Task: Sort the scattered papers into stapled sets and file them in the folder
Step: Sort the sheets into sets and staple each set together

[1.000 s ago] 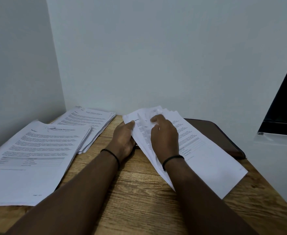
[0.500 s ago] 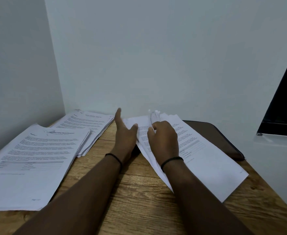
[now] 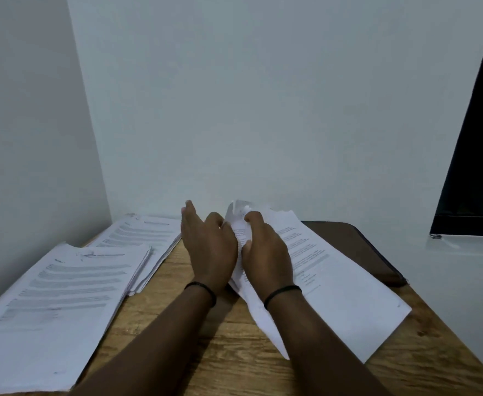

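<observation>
While my right hand (image 3: pixel 266 252) pinches the sheet corner at frame centre | loose stack (image 3: pixel 334 284) under it, long axis running to lower right | left hand (image 3: pixel 206 247) open-fingered beside its left edge | folder (image 3: pixel 357 247) right of stack on counter (image 3: pixel 234 364)

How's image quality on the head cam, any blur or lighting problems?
Head view: dim, flat light with a bluish cast; text on the left paper stack is smeared and unreadable; lifted sheets by the right hand are blurred; table edges bow from the wide-angle lens.
</observation>
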